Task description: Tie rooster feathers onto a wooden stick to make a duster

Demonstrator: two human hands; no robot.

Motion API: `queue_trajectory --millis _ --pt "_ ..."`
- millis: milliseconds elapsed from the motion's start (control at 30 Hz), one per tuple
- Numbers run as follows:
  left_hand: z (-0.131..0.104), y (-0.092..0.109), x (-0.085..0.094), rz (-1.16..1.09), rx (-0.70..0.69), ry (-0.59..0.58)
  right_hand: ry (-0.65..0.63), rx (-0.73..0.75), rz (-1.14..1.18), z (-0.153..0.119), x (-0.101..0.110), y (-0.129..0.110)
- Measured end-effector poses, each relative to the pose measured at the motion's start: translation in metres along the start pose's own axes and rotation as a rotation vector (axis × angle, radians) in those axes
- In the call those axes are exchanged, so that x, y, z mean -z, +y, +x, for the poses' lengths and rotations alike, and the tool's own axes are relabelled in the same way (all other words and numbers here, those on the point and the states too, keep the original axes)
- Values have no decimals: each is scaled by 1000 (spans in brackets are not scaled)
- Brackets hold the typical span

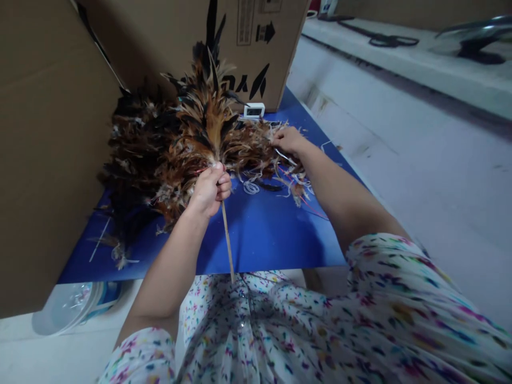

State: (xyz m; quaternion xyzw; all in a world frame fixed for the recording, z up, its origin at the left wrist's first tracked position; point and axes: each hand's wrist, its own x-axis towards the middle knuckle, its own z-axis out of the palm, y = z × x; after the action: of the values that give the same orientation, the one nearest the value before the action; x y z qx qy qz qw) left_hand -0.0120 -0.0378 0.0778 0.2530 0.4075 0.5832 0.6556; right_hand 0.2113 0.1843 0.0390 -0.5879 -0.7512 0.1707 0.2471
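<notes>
My left hand (pixel 213 188) is closed round a thin stick (pixel 228 240), whose upper end carries a bunch of brown and black feathers (pixel 212 120). The stick's lower end points toward my lap. To the right, my right hand (pixel 287 140) has its fingers pinched at a pile of loose brown feathers (pixel 256 146); what lies between the fingertips is too small to tell. A larger dark heap of feathers (pixel 140 144) spreads to the left of the bunch. White string (pixel 251 186) lies coiled on the blue table between my hands.
The blue table (pixel 272 229) has cardboard boxes at its left (pixel 44 149) and back (pixel 264 58). A small white device (pixel 254 110) stands by the back box. Scissors (pixel 394 40) lie on a ledge at right. A clear bucket (pixel 66 309) sits below left.
</notes>
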Motion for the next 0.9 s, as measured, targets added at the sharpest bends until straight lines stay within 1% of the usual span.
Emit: queue_trajectory --millis 33,100,167,233,267,333,367,400,500,567,667,733,800,833,900 --pt "0 1 0 -7 -1 1 11 -14 -9 -2 4 1" --pt "1 2 1 -20 -8 1 44 -43 -98 -8 12 -1" --pt "2 3 2 -28 -17 1 107 -31 -189 -15 17 -7" --pt "3 2 3 -25 -23 1 155 55 -286 -23 15 -16" --pt "3 1 4 -20 -26 1 147 118 -332 -25 12 -21" --pt "4 0 4 -8 -32 2 71 225 -425 -27 1 -31" --pt "3 0 4 -3 -35 2 20 243 -473 -27 -5 -35" --pt "3 -1 4 0 -37 4 -29 231 -513 -25 -12 -37" --pt "2 0 3 6 -37 14 -125 107 -553 -16 -25 -40" --pt "2 1 3 5 -35 15 -136 41 -437 -11 -25 -38" --pt "2 2 3 -9 -30 9 -78 -3 -196 -10 -14 -35" --pt "2 2 3 -22 -25 10 -20 -58 36 -14 -4 -36" --pt "2 2 3 -30 -23 14 10 -130 321 -19 5 -39" --pt "2 2 3 -31 -23 13 5 -165 454 -22 9 -40" --pt "2 1 3 -27 -22 16 -31 -219 641 -27 16 -42"
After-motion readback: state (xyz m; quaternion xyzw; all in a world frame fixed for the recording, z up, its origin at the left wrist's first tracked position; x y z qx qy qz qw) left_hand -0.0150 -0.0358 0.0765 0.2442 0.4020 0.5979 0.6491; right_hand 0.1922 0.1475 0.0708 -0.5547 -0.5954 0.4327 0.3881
